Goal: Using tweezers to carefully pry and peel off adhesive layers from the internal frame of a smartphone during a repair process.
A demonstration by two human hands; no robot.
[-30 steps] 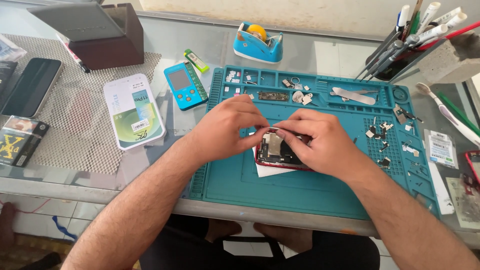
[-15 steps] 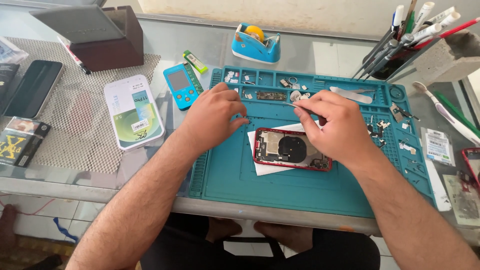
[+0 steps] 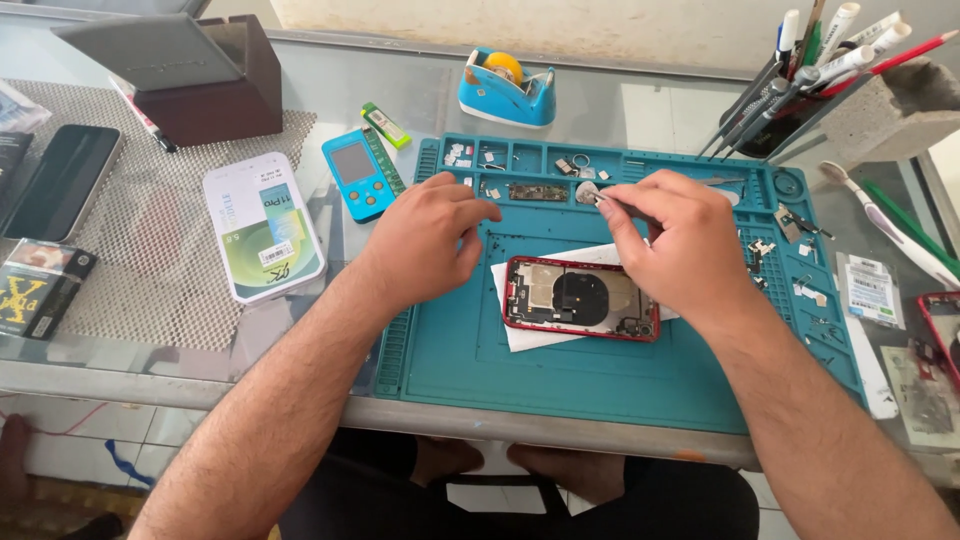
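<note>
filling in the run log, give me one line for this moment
left hand: resting on teal silicone repair mat | right hand: pinching small silver part above tray slots | red opened phone housing: lies untouched on white paper

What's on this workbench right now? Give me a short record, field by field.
Surface: teal repair mat on a glass table
Centre: opened red phone shell lying flat on white paper
Left hand: loosely curled on the mat, left of the phone, holding nothing visible
Right hand: fingertips pinching a small pale part above the mat's trays
Mat trays: tiny screws and parts
Left of mat: blue handheld tester, white box, dark phone
Back: blue tape dispenser, tool holder
</note>
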